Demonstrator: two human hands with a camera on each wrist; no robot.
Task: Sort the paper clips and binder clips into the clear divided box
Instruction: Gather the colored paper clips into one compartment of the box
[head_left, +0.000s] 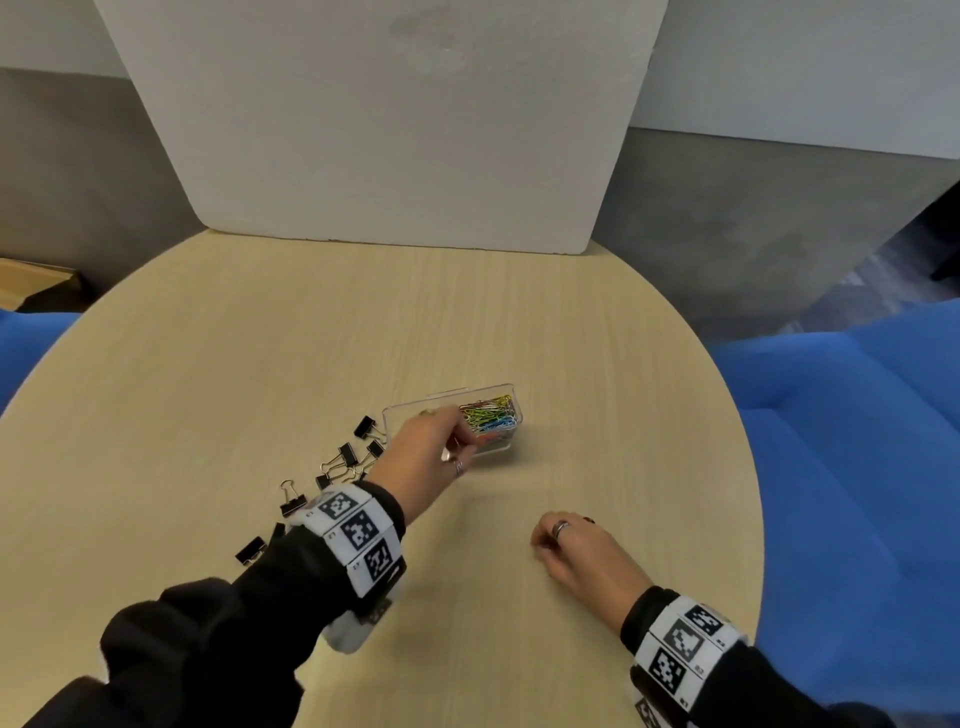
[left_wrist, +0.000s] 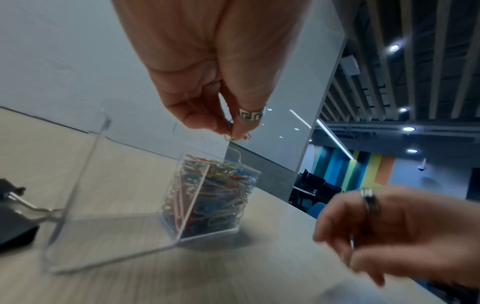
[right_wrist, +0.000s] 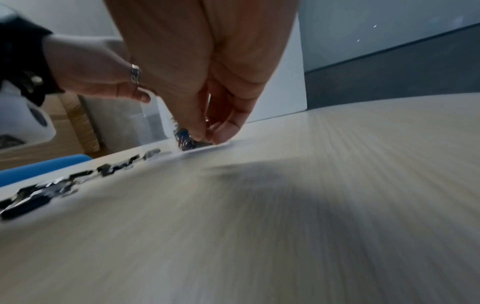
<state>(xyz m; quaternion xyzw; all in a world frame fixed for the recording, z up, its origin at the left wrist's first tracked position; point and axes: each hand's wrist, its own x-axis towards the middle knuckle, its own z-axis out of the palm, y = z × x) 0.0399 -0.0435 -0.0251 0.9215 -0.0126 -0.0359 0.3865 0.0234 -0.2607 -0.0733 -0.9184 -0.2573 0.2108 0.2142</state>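
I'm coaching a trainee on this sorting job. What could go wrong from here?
The left hand pinches a paper clip above the clear box; released off-target, it could land in the empty compartment. The binder clips lie under that forearm, so a sleeve could drag them.

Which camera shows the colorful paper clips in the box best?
The left wrist view: the paper clips fill one compartment, close up through the clear wall. The head view shows them small from above; in the right wrist view they are blurred behind fingers.

My view: a round, pale wood table (head_left: 260, 364).
On it I see a clear box (head_left: 501, 446) holding coloured paper clips (head_left: 491, 413), with black binder clips (head_left: 340, 460) scattered to its left.
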